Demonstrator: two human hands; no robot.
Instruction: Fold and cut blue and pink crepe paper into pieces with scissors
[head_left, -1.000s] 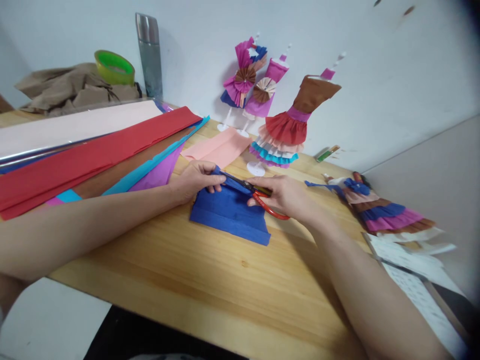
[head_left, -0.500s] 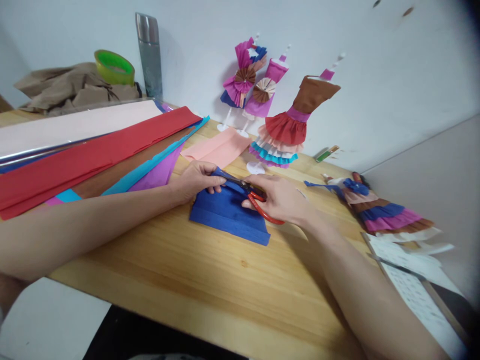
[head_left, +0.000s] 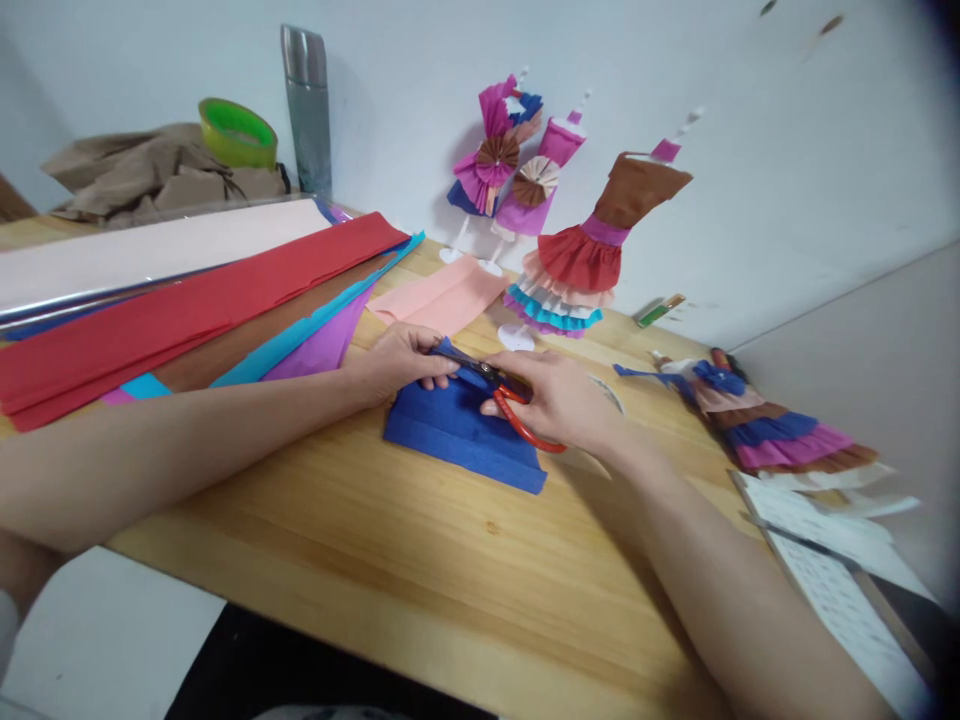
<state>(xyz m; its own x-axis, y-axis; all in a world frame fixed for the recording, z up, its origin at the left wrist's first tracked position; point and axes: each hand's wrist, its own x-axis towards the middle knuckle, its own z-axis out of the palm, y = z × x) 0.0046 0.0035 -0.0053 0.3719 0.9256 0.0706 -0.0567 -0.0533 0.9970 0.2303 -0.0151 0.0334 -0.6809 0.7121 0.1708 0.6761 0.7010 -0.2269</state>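
My right hand is closed round the red handles of a pair of scissors, whose dark blades point left. A piece of blue crepe paper lies folded on the table under both hands. Its upper edge is pinched between the fingers of my left hand, close to the blade tips. The blades lie along that raised edge; I cannot tell exactly how far they reach into the paper. Behind my right hand, part of a pale ring, perhaps a tape roll, shows.
Long folded crepe sheets, the red one on top, lie at left. A pink sheet lies behind my hands. Dressed mini mannequins stand by the wall; another paper dress lies at right near printed sheets. A flask stands at back.
The whole view has shifted slightly, so things appear a little further right. Both hands keep their holds on the blue paper and scissors, and more of the pale ring shows.
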